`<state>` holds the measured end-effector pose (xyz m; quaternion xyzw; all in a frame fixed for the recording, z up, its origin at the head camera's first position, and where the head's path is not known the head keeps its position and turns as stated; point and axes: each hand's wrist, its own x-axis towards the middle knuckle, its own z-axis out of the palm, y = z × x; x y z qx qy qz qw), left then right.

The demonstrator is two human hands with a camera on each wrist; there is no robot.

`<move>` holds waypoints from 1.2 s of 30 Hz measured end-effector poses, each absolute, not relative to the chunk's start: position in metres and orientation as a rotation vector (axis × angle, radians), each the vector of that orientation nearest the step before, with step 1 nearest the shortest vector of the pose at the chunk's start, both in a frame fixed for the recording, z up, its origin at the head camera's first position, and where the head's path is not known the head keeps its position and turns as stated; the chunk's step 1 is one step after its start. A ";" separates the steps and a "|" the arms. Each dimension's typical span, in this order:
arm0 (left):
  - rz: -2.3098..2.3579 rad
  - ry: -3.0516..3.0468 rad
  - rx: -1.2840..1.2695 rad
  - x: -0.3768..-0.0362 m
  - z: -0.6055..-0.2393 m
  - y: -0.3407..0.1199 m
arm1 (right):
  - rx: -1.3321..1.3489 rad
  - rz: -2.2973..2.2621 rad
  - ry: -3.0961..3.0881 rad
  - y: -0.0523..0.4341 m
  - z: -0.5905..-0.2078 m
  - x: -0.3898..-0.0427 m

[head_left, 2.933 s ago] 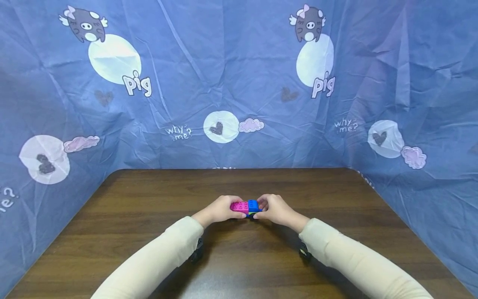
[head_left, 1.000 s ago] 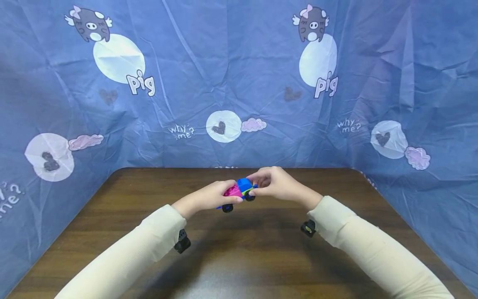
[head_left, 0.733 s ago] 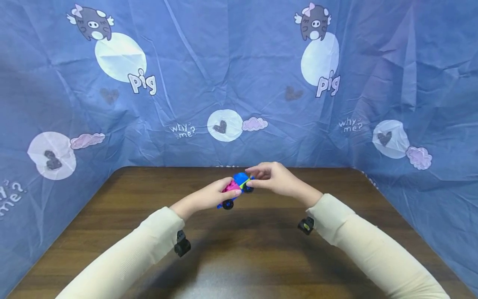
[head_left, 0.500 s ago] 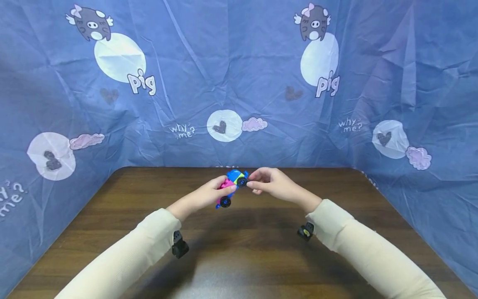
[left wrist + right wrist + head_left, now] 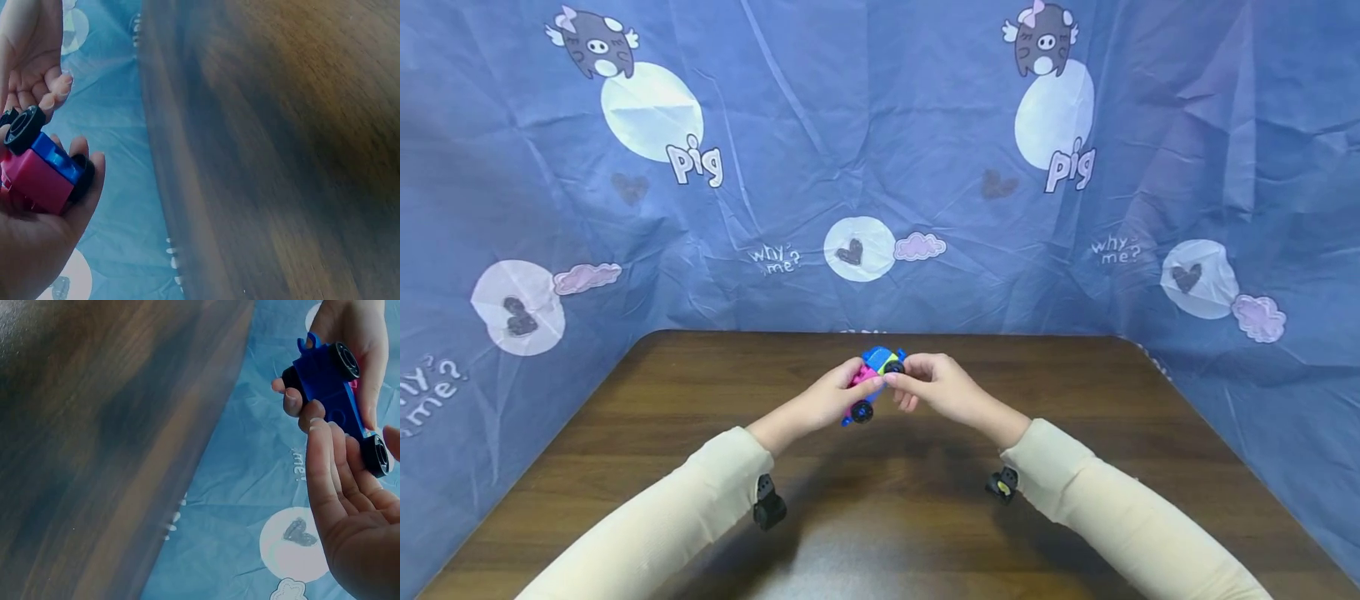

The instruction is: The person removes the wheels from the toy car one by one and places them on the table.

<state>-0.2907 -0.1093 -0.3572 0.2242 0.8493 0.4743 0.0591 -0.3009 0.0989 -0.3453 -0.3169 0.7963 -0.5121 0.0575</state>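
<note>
A toy car (image 5: 862, 377) of building bricks is held up above the table, tilted with its wheeled side toward me. It has pink bricks, a blue and lime-green front, black wheels and a blue chassis (image 5: 331, 387). My left hand (image 5: 829, 400) grips the pink rear part, thumb on the near side. My right hand (image 5: 943, 387) is at the front end, thumb and forefinger around the front wheel (image 5: 893, 367). In the right wrist view its fingertips lie against the chassis underside. A rear wheel (image 5: 861, 412) shows below my left thumb.
The brown wooden table (image 5: 880, 517) spreads beneath both arms. A blue printed cloth (image 5: 760, 183) hangs behind its far edge and along both sides. Small black cameras (image 5: 768, 502) hang under the wrists.
From low near the table, the car has been raised and tipped, so its wheels now face me. My right hand, slightly apart half a second ago, has come back onto the front wheel.
</note>
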 end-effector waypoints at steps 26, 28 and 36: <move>1.333 2.699 0.640 -0.293 -0.361 -0.099 | -0.825 -1.654 2.593 0.095 -0.355 -0.300; 1.329 2.704 0.654 -0.294 -0.362 -0.099 | -0.819 -1.653 2.603 0.095 -0.355 -0.300; 1.316 2.734 0.691 -0.297 -0.365 -0.100 | -0.823 -1.651 2.630 0.095 -0.355 -0.300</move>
